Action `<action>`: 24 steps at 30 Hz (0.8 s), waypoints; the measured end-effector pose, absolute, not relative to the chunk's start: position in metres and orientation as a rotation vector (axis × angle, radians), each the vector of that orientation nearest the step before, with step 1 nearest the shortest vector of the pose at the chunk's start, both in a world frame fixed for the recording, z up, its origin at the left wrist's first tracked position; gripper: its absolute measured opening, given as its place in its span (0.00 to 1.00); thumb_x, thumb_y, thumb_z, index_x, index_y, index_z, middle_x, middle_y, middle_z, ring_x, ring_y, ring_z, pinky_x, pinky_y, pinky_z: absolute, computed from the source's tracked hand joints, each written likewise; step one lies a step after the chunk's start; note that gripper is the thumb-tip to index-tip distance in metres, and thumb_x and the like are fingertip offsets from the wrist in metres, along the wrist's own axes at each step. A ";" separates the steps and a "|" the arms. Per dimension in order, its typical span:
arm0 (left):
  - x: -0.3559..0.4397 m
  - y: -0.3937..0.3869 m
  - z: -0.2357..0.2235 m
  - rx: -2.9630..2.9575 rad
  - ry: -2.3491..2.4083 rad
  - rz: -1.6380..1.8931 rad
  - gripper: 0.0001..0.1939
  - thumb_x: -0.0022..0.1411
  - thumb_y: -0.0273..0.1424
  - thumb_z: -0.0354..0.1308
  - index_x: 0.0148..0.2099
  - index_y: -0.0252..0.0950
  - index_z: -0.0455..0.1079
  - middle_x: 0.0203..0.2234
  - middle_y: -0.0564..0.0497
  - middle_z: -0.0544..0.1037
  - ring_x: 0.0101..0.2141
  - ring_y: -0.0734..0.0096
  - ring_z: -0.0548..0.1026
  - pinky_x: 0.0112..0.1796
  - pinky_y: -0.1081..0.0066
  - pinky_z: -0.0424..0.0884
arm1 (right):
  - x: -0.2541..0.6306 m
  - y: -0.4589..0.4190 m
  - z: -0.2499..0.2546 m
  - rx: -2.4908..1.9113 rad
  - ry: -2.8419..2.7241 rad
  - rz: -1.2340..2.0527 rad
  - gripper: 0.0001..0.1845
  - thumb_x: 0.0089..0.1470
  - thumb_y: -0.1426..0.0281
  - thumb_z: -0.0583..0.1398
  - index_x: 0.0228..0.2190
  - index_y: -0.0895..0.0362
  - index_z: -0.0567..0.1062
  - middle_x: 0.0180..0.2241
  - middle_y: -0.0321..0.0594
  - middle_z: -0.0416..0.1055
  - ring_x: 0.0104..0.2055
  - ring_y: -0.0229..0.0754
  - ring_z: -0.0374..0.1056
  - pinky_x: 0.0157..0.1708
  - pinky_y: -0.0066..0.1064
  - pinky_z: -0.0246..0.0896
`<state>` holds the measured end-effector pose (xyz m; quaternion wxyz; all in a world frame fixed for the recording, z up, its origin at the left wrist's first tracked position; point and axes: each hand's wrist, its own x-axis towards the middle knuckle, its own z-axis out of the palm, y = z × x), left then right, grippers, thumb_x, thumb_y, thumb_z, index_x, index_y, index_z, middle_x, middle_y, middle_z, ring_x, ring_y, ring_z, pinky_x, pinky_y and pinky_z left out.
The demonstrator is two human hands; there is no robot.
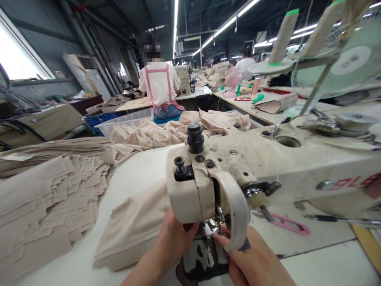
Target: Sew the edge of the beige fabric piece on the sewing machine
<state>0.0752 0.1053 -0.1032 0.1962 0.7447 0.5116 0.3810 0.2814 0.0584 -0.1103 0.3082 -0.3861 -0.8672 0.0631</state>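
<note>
At the far left a stack of cut beige fabric pieces lies fanned out on the white worktable, with longer folded lengths behind it. Just right of that stack, a folded beige garment rests on the table, its near edge running under the head of the sewing machine. The left hand comes up from the bottom edge, forearm angled up and to the right, wrist bent so the fingers curl in beneath the machine head at the needle area; the fingertips are hidden behind the housing, so whether they pinch the cloth or only press on it cannot be told. The right hand rises from the lower right, back of the hand toward the camera, with the thumb and forefinger stretched out toward the needle and drawn close together; what they grip, if anything, is too small and blurred to make out. Between the two hands sits the dark, worn base under the needle. Farther right, pink thread snips lie on the table under the machine arm. In the background a person in a pink apron sits facing away at another station.
</note>
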 end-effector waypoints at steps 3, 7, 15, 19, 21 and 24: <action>0.074 0.106 -0.102 2.115 1.427 1.064 0.08 0.56 0.28 0.55 0.37 0.38 0.75 0.31 0.49 0.81 0.34 0.63 0.78 0.38 0.66 0.77 | 0.281 0.058 -0.113 -0.983 -2.305 0.154 0.22 0.48 0.85 0.50 0.44 0.62 0.71 0.40 0.52 0.71 0.43 0.55 0.67 0.41 0.46 0.69; 0.074 0.108 -0.100 2.158 1.404 1.052 0.08 0.56 0.27 0.55 0.34 0.37 0.76 0.31 0.48 0.81 0.34 0.60 0.78 0.38 0.64 0.76 | 0.280 0.055 -0.107 -0.993 -2.262 0.220 0.22 0.52 0.84 0.49 0.46 0.60 0.70 0.40 0.49 0.70 0.44 0.52 0.65 0.42 0.45 0.67; 0.074 0.111 -0.100 2.213 1.374 1.014 0.08 0.55 0.21 0.57 0.31 0.35 0.75 0.31 0.47 0.81 0.37 0.61 0.78 0.40 0.66 0.74 | 0.279 0.054 -0.100 -1.077 -2.227 0.226 0.21 0.54 0.84 0.47 0.44 0.58 0.71 0.40 0.50 0.68 0.44 0.52 0.65 0.40 0.46 0.67; 0.070 0.104 -0.094 2.246 1.353 0.992 0.07 0.53 0.19 0.59 0.29 0.34 0.75 0.29 0.48 0.80 0.35 0.63 0.78 0.37 0.69 0.73 | 0.281 0.056 -0.098 -1.042 -2.204 0.214 0.20 0.55 0.83 0.48 0.42 0.57 0.72 0.38 0.48 0.68 0.41 0.50 0.66 0.38 0.44 0.68; 0.067 0.099 -0.093 2.262 1.327 0.983 0.07 0.53 0.19 0.59 0.29 0.35 0.75 0.29 0.49 0.80 0.34 0.64 0.77 0.37 0.70 0.72 | 0.282 0.046 -0.091 -0.896 -2.116 0.259 0.21 0.56 0.83 0.47 0.42 0.55 0.73 0.37 0.46 0.69 0.39 0.48 0.68 0.35 0.40 0.68; 0.064 0.094 -0.095 2.269 1.309 0.989 0.07 0.54 0.19 0.59 0.30 0.35 0.75 0.31 0.49 0.80 0.34 0.66 0.76 0.38 0.70 0.71 | 0.288 0.011 -0.079 -0.859 -2.018 0.476 0.21 0.60 0.79 0.49 0.42 0.46 0.73 0.33 0.41 0.72 0.35 0.45 0.71 0.33 0.35 0.69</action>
